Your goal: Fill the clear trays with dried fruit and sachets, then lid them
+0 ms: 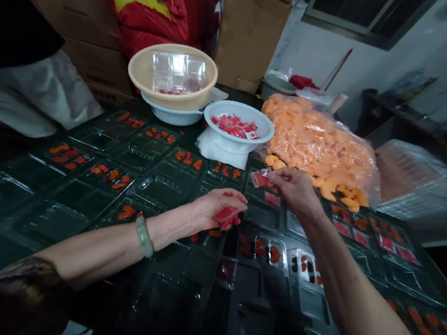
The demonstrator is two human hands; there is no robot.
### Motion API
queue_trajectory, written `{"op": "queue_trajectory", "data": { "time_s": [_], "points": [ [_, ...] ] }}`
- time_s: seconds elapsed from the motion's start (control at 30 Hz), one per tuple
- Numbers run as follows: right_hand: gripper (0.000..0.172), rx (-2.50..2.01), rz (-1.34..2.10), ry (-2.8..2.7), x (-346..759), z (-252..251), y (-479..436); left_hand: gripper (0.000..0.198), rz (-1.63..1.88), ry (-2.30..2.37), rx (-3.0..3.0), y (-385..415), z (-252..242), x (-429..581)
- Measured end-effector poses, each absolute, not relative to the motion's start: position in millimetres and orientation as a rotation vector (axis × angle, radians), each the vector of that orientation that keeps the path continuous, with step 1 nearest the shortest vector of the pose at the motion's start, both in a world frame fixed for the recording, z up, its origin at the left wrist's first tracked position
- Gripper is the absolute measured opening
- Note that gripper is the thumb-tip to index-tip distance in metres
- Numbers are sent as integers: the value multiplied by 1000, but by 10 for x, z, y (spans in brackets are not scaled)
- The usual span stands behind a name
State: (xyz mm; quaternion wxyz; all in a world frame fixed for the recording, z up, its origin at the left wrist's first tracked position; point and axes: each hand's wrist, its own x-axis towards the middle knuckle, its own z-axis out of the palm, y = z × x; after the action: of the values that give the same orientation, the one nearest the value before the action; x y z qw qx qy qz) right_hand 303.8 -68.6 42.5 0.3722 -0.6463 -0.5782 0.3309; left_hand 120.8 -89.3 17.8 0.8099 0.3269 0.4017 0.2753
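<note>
My left hand (218,208), with a green bangle (144,237) on its wrist, is closed around small clear sachets with red contents (227,216). Ahead and to the right, my right hand (293,186) pinches one red sachet (260,178) by its edge, above the clear plastic trays (261,213). Another red sachet (272,198) lies in the tray just below that hand. Orange and red pieces (261,249) sit in the upper compartments of several trays. How many sachets the left hand holds is hidden by the fingers.
A white basin (269,135) of red sachets stands at the back beside a beige basin (137,71) containing clear packaging. Right of them lies a large bag of orange pieces (317,141). Red sacks (186,14) and cardboard boxes (251,39) stand behind. Someone in light trousers (48,92) is at the left.
</note>
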Motion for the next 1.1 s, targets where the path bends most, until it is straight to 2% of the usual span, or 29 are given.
{"op": "queue_trajectory", "data": {
  "time_s": [0.1, 0.2, 0.27, 0.33, 0.5, 0.67, 0.77, 0.9, 0.97, 1.1],
  "points": [
    [18, -1979, 737, -1463, 3165, 182, -516, 28, 645, 795, 586, -859, 195, 1043],
    [17, -2089, 657, -1509, 3170, -13, -454, 36, 694, 736, 525, -856, 240, 934],
    [16, -2147, 479, -1535, 3109, -36, -486, 41, 710, 689, 497, -867, 263, 895],
    [13, -2038, 360, -1600, 3001, 41, -571, 48, 711, 634, 478, -881, 266, 875],
    [24, -1442, 658, -1882, 2617, 389, -913, 61, 709, 533, 469, -920, 247, 865],
    [23, -1494, 410, -2150, 2378, 448, -1096, 49, 760, 602, 426, -972, 285, 841],
    [15, -1546, 552, -2170, 2340, 400, -1054, 37, 769, 676, 443, -987, 299, 798],
    [32, -1482, 749, -2120, 2307, 396, -965, 32, 753, 639, 589, -966, 283, 719],
    [34, -1446, 787, -2128, 2280, 413, -947, 30, 745, 628, 617, -945, 267, 688],
    [15, -1420, 840, -1995, 2242, 475, -920, 24, 723, 593, 527, -895, 233, 660]
  ]
}}
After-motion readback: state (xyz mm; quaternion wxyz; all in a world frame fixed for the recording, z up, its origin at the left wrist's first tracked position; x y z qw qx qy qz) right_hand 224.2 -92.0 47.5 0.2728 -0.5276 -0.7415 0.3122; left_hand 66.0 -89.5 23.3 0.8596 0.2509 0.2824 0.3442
